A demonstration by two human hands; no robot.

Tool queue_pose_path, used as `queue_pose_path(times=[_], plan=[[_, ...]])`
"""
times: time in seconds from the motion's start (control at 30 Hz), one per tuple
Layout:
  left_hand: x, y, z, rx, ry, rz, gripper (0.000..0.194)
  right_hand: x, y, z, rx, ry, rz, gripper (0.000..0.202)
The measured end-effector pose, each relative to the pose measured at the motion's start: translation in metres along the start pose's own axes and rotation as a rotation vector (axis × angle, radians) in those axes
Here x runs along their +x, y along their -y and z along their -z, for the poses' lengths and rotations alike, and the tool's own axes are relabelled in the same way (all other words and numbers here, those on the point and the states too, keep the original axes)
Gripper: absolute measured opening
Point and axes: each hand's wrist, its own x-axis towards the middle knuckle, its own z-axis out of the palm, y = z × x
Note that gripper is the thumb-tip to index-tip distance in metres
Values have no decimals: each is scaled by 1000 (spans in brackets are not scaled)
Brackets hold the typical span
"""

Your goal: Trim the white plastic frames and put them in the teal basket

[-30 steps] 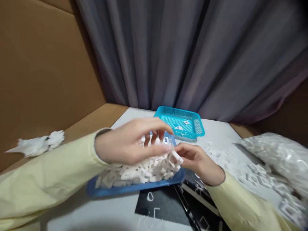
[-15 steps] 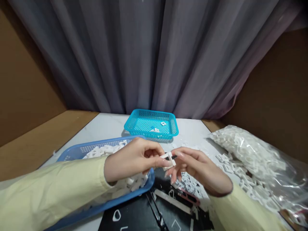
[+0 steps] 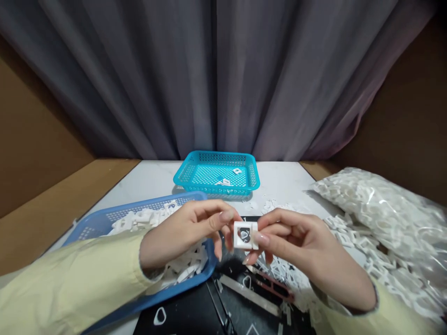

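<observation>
A small white square plastic frame point(image 3: 236, 243) with an opening in its middle faces me, pinched by its right side between the thumb and fingers of my right hand point(image 3: 296, 237). My left hand point(image 3: 199, 223) is just left of the frame, thumb raised and fingers loosely apart. Whether a left fingertip touches the frame's back edge, I cannot tell. Below both hands lies a black mat point(image 3: 188, 302) with thin white scraps and tweezers point(image 3: 217, 302). Under my left forearm stands a blue basket point(image 3: 210, 265) full of white plastic pieces point(image 3: 139, 219).
Farther back, a turquoise basket point(image 3: 177, 179) holds a few white pieces point(image 3: 237, 171). On the right, a clear plastic bag point(image 3: 380, 209) spills white frames point(image 3: 345, 232) onto the table. White offcuts point(image 3: 286, 274) and a reddish strip point(image 3: 275, 286) lie near my right hand. A grey curtain point(image 3: 209, 79) hangs behind.
My left thumb has come off the white frame, and my right hand now grips its side. The frame has turned to face me. A dark tip seen at the frame earlier no longer shows.
</observation>
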Motion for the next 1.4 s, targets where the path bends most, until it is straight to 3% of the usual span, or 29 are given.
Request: queue_pose_path(times=[0.17,0.43,0.63,0.9,1.4], plan=[[-4,1,-3,45,-27,9,6,2,-4,-2,24,32,-30,15],[-4,5,-1,-34,27,60,15,2,-5,-8,-51,-20,61,27],[-4,9,4,-28,13,201,15,7,-9,-5,93,60,-16,24],[-3,17,2,-243,25,338,15,13,-18,-2,241,162,-11,20],[-1,20,5,-318,66,367,16,26,-41,1,456,277,-60,22]])
